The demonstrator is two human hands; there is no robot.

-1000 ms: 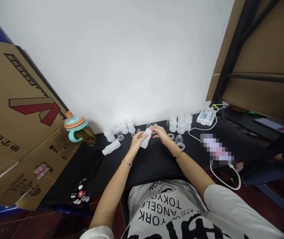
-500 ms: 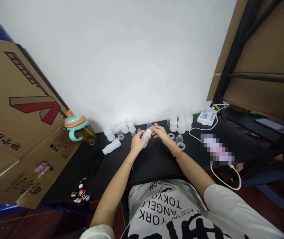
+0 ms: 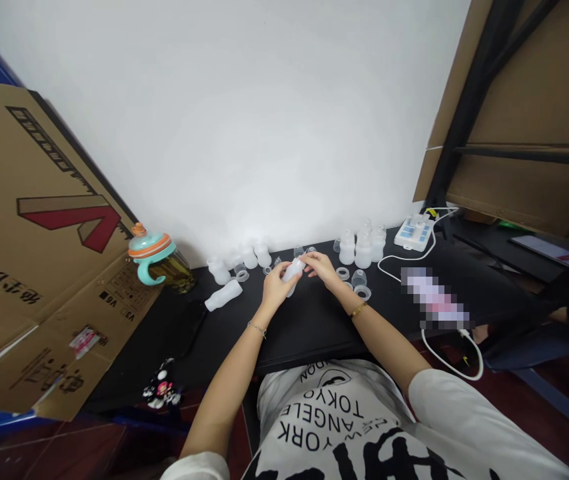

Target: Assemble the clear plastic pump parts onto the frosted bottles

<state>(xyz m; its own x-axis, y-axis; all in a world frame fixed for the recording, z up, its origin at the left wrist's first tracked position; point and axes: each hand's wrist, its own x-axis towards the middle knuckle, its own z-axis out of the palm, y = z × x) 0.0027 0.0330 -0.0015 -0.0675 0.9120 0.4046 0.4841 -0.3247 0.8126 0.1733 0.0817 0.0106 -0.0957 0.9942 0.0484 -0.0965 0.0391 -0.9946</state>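
1. Where: white plastic bottle (image 3: 292, 271) held btwn both hands, tilted, over the far part of the black counter (image 3: 309, 333). Can't tell if it touches the top.
2. Fingers: L hand (image 3: 277, 288) curled round the near end, nearly shut on it; R hand (image 3: 320, 267) pinching the far end w/ fingertips, also closed on it.
3. Risk: smooth plastic could slip from the fingers, drop & roll, as round as the lying bottle (image 3: 223, 295).
4. Risk: R hand swinging out could knock the clear plastic rings (image 3: 362, 292), light & just beside it, or tip the upright bottles (image 3: 363, 252).
5. Edges: wall close behind the rows, so little room fwd. Open black top toward the body, but past the near edge it's a drop to the floor.
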